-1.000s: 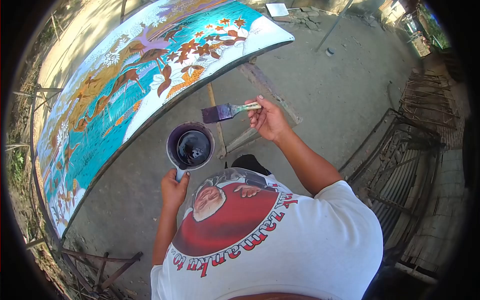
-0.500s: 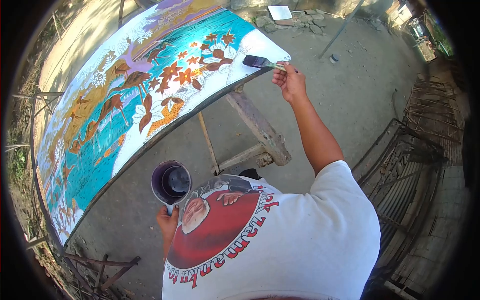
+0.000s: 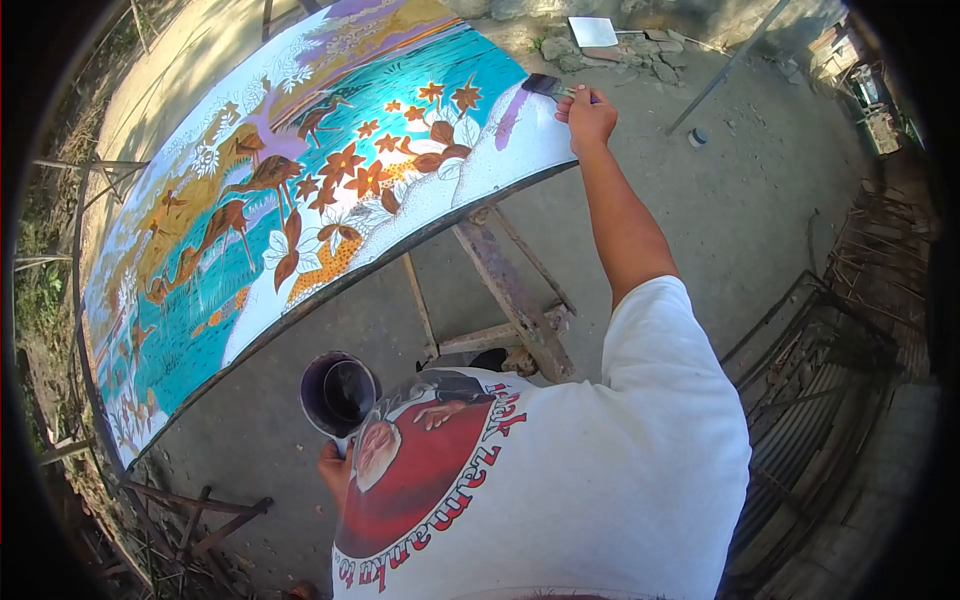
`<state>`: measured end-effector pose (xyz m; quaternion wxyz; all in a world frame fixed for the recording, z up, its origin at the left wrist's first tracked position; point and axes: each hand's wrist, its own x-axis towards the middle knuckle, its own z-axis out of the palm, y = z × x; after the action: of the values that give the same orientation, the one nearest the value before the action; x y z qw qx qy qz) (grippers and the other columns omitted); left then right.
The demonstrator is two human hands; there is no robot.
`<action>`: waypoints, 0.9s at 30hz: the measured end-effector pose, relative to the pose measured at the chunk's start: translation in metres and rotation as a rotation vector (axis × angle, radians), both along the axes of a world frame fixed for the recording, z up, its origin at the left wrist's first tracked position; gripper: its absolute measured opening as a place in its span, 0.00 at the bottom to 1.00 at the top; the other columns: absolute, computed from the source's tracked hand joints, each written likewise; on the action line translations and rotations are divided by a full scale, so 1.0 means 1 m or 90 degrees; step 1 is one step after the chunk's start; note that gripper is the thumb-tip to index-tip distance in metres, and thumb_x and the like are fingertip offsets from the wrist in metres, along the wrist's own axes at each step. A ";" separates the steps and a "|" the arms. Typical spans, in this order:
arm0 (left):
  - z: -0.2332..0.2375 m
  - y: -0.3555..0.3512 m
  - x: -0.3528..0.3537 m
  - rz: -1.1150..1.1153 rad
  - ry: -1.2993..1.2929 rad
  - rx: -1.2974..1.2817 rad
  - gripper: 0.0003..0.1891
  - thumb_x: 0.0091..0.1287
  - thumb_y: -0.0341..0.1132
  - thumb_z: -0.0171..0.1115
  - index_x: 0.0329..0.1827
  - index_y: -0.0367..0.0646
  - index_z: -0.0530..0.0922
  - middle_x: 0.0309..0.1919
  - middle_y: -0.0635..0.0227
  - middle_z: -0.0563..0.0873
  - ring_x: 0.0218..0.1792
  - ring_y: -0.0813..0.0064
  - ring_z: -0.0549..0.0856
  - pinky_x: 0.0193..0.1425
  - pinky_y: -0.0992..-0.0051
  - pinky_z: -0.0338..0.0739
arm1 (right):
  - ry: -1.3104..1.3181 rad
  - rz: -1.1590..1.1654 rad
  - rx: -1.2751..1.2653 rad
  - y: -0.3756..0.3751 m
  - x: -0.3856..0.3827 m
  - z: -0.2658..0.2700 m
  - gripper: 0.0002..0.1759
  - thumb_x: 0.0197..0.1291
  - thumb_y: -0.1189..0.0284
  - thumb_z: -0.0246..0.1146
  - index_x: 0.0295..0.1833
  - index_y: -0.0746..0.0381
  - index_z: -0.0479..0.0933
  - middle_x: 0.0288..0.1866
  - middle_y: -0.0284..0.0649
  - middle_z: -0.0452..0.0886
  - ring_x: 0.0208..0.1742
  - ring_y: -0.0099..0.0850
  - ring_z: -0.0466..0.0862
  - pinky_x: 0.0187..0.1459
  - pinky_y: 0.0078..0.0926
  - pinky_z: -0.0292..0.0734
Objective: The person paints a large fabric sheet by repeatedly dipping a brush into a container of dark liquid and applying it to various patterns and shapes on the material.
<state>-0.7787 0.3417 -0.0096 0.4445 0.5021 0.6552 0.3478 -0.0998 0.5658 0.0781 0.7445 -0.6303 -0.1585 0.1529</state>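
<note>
My right hand [image 3: 590,117] is closed around the handle of a wide paintbrush [image 3: 543,85]. Its dark bristles touch the white right end of a stretched painted cloth [image 3: 545,140], close to the far corner. Beside the bristles, a wet purple streak [image 3: 511,118] runs down the white area. Brown flowers, long-legged birds and turquoise water cover much of the cloth. Low in front of my body, my left hand [image 3: 336,470] grips the handle of a mug [image 3: 340,393] with dark purple liquid inside. Part of that hand is hidden behind my shirt.
A wooden trestle [image 3: 510,295] stands under the cloth's near edge. Crossed wooden supports [image 3: 205,525] are at lower left. A small tub [image 3: 697,137] sits on the ground beyond my right arm, near a slanting pole [image 3: 728,65]. Corrugated sheets [image 3: 800,420] lie at right.
My right hand has moved the paintbrush away from me to the cloth's far corner, and a purple streak now shows on the white cloth. My left hand still holds the mug.
</note>
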 end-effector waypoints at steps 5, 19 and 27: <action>-0.017 0.002 -0.004 -0.044 0.059 0.029 0.24 0.66 0.26 0.72 0.23 0.45 0.61 0.23 0.81 0.65 0.27 0.85 0.63 0.25 0.73 0.54 | -0.026 0.027 -0.053 -0.003 -0.001 -0.005 0.14 0.78 0.70 0.56 0.48 0.70 0.82 0.33 0.44 0.86 0.27 0.30 0.87 0.27 0.28 0.87; -0.039 0.006 -0.002 -0.053 0.054 0.002 0.18 0.66 0.27 0.73 0.24 0.42 0.69 0.23 0.82 0.71 0.27 0.88 0.66 0.24 0.76 0.57 | -0.033 0.216 -0.144 -0.037 -0.018 0.005 0.14 0.72 0.70 0.59 0.45 0.70 0.84 0.29 0.45 0.86 0.24 0.29 0.85 0.24 0.28 0.83; -0.047 0.007 -0.006 -0.046 0.018 -0.005 0.18 0.65 0.28 0.73 0.24 0.41 0.70 0.22 0.81 0.69 0.27 0.87 0.65 0.24 0.75 0.57 | -0.065 0.272 -0.153 -0.041 -0.019 0.010 0.16 0.73 0.65 0.60 0.44 0.66 0.86 0.27 0.39 0.84 0.22 0.26 0.82 0.24 0.25 0.81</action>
<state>-0.7849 0.3490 -0.0561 0.4495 0.5285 0.6443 0.3217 -0.1183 0.5244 0.0879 0.6061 -0.6733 -0.3059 0.2926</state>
